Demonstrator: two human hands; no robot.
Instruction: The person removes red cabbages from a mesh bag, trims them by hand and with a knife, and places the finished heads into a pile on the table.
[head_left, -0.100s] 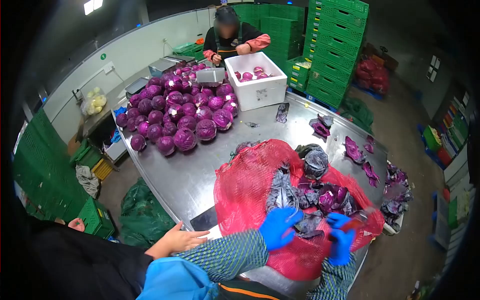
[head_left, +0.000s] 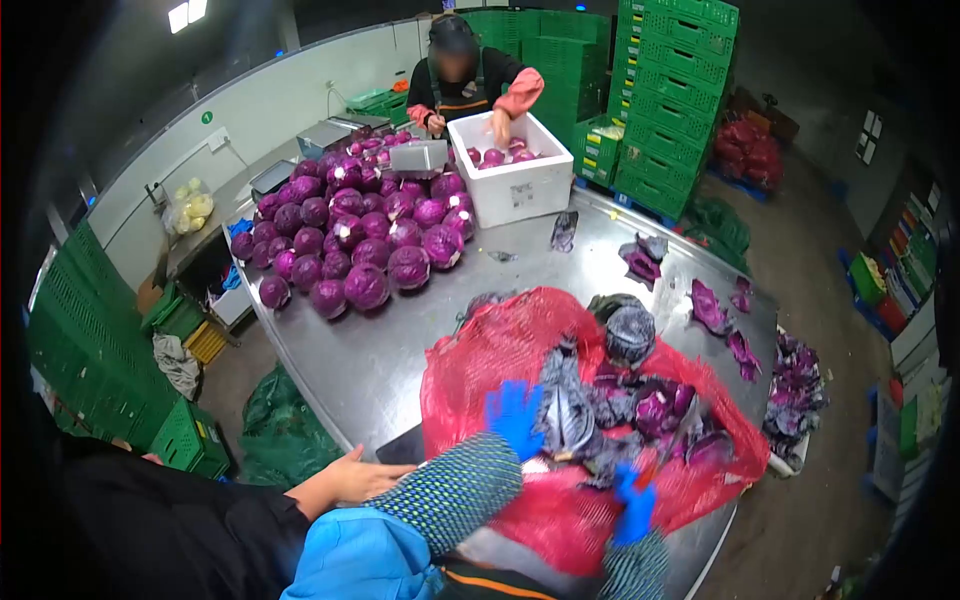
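My left hand [head_left: 516,418], in a blue glove, lies with fingers spread at the left side of the dark outer cabbage leaves [head_left: 565,410], over the red mesh sack [head_left: 470,365]. My right hand [head_left: 633,508], also gloved in blue and smeared by motion, is closed around a blurred tool with a reddish handle [head_left: 646,474], low in front of the leaves. A peeled-looking red cabbage [head_left: 655,412] sits among the leaves on the sack. Behind it rests a darker, leaf-covered cabbage [head_left: 630,334].
Many red cabbages [head_left: 368,286] are heaped at the back left of the steel table [head_left: 345,385]. A co-worker's hand [head_left: 501,128] reaches into a white box [head_left: 520,200]. Another person's bare hand [head_left: 350,478] is beside my left sleeve. Loose leaves [head_left: 708,306] lie right.
My left hand has moved left and up, its fingers spreading. My right hand has swung left and down with the tool. The co-worker's hand has gone into the white box.
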